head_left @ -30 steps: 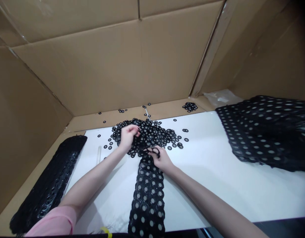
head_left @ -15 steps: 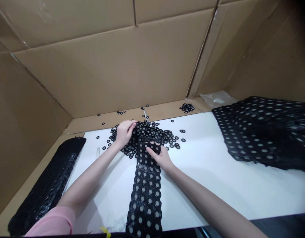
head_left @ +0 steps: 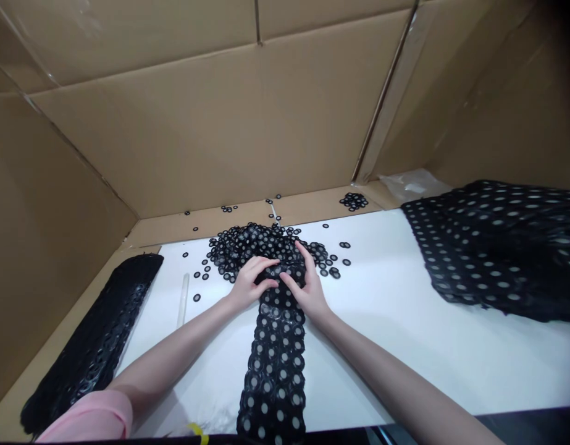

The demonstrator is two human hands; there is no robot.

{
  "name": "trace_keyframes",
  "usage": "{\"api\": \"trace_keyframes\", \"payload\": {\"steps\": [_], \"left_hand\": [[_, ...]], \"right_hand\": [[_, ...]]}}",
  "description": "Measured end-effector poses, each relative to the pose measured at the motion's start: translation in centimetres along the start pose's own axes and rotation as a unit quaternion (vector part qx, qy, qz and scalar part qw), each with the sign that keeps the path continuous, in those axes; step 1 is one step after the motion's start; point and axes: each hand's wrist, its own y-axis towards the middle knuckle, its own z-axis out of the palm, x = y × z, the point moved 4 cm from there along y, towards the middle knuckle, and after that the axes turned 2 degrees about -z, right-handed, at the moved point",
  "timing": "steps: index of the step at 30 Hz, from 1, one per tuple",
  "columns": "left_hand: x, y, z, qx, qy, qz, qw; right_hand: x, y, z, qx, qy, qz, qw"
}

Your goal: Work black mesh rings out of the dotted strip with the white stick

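A black strip with rows of pale round spots (head_left: 278, 352) runs from the front edge of the white board up to a pile of small black rings (head_left: 247, 242). My left hand (head_left: 251, 283) grips the left side of the strip's far end, thumb and fingers bent around it. On the right side of that end, my right hand (head_left: 309, 287) holds the strip between thumb and fingers, with the index finger stretched toward the pile. Both hands are close together, just in front of the pile.
Cardboard walls (head_left: 210, 136) enclose the white board (head_left: 377, 315). A black bundle (head_left: 94, 334) lies at left beside a thin clear stick (head_left: 183, 300). Spotted black sheets (head_left: 498, 247) and clear plastic (head_left: 414, 183) are at right. A small ring cluster (head_left: 353, 201) sits at the back.
My left hand has come from the pile's left side toward me and right, onto the strip's end. My right index finger has extended. The pile's left part and more of the clear stick now show.
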Motion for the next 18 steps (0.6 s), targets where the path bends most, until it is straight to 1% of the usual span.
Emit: {"api": "trace_keyframes", "payload": {"steps": [4, 5, 12, 18], "left_hand": [[0.18, 0.07, -0.11, -0.019, 0.002, -0.015, 1.000], [0.19, 0.06, -0.14, -0.022, 0.002, -0.018, 1.000], [0.46, -0.14, 0.02, -0.032, 0.009, -0.044, 0.998], [0.97, -0.26, 0.23, -0.024, 0.021, -0.031, 0.999]], "right_hand": [[0.12, 0.18, 0.28, 0.105, -0.013, -0.007, 0.994], [0.09, 0.23, 0.31, 0.117, -0.021, -0.003, 0.993], [0.08, 0.09, 0.51, 0.094, -0.056, 0.020, 0.994], [-0.25, 0.07, 0.55, 0.090, -0.056, 0.026, 0.994]]}}
